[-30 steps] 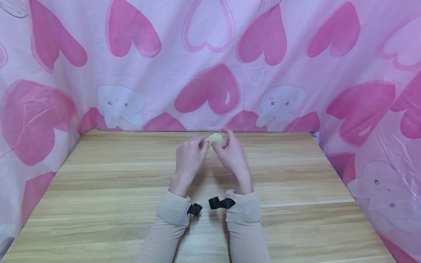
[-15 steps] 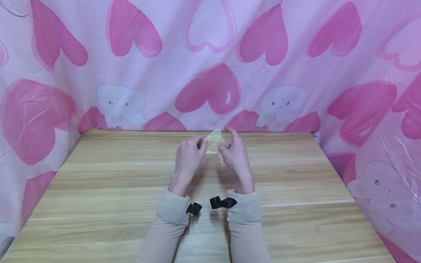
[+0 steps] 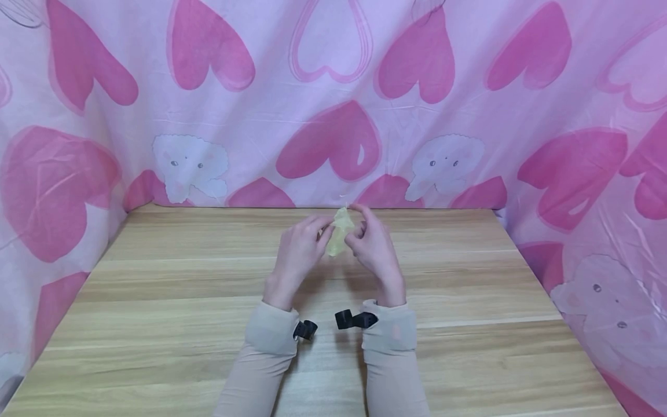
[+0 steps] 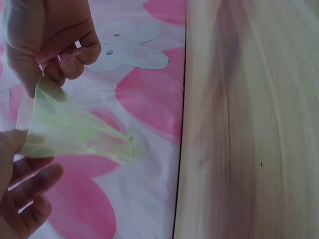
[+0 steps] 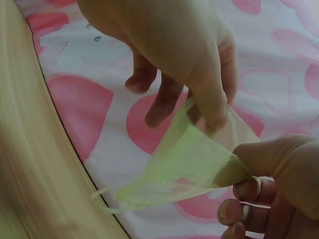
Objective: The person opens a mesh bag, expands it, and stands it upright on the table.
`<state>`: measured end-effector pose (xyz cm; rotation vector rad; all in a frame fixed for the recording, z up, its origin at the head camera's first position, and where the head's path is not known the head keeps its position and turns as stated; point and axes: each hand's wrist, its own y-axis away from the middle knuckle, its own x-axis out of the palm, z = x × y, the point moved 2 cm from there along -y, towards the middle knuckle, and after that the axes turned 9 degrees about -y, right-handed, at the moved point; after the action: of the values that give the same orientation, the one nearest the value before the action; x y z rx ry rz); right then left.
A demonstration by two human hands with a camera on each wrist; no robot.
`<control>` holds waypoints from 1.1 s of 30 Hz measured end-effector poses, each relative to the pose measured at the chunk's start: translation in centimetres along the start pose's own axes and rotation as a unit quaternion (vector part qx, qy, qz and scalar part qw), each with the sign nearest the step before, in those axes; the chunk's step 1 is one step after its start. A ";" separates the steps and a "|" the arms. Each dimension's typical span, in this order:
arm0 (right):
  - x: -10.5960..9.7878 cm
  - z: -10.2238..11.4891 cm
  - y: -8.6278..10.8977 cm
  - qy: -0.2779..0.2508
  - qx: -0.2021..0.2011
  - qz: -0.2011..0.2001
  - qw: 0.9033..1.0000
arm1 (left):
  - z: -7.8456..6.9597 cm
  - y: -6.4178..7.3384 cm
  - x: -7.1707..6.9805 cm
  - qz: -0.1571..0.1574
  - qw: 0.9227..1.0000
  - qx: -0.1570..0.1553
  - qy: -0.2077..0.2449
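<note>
A small, sheer yellow-green mesh bag [image 3: 339, 236] hangs between the two hands, just above the far part of the table. My left hand [image 3: 299, 248] pinches one side of its rim between thumb and fingers. On the opposite side, my right hand [image 3: 376, 250] grips the rim with thumb and index finger. From the left wrist view, the bag [image 4: 75, 127] narrows from a wide mouth to a gathered end. The right wrist view shows the bag [image 5: 169, 159] with thin cord-like tails at that end, and fingers visible through the cloth.
A wood-grain table [image 3: 469, 324] lies beneath the arms. Behind and beside it hangs a pink curtain [image 3: 323, 58] with hearts and white animal faces. Black wrist cameras [image 3: 356, 319] sit on both sleeve cuffs.
The bag, first bunched between the fingertips, is spread out and now hangs lower with its narrow end down. My right thumb has drawn back from the left hand. Both forearms barely move.
</note>
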<state>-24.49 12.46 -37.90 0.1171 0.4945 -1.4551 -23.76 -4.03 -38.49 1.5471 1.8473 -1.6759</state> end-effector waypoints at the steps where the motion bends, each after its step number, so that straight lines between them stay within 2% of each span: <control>1: 0.0 0.0 0.0 0.005 -0.002 0.000 1.000 | 0.0 0.0 -0.1 -0.012 1.000 -0.006 -0.005; 6: 0.0 0.2 0.0 0.018 -0.002 -0.023 1.000 | -0.1 0.0 -0.3 -0.062 0.997 -0.036 -0.009; 11: 0.2 0.5 0.1 -0.002 0.024 -0.045 0.999 | -0.2 -0.1 -0.4 -0.113 0.992 -0.048 0.015; 13: 0.3 0.6 0.2 -0.012 0.041 -0.025 0.999 | -0.1 -0.1 -0.5 -0.134 0.989 -0.049 0.031; 16: 0.8 0.6 0.2 -0.030 0.069 0.028 0.997 | -0.1 0.0 -0.7 -0.157 0.985 -0.048 0.058; 18: 1.2 0.5 0.2 -0.052 0.090 0.057 0.993 | -0.1 0.0 -0.7 -0.163 0.983 -0.046 0.074; 21: 1.7 0.4 0.2 -0.092 0.116 0.071 0.986 | -0.1 -0.1 -0.7 -0.166 0.981 -0.042 0.097; 26: 1.9 0.4 0.1 -0.121 0.114 0.037 0.985 | -0.3 -0.1 -0.5 -0.162 0.977 -0.042 0.130; 30: 1.6 0.5 0.1 -0.084 0.097 -0.013 0.992 | -0.3 -0.2 -0.4 -0.157 0.978 -0.052 0.130; 33: 1.4 0.5 0.0 -0.066 0.095 -0.048 0.992 | -0.2 -0.2 -0.5 -0.166 0.976 -0.052 0.129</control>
<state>-24.37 10.94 -38.01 0.1478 0.2562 -1.5902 -23.57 -4.07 -37.92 1.5411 2.4000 -1.5273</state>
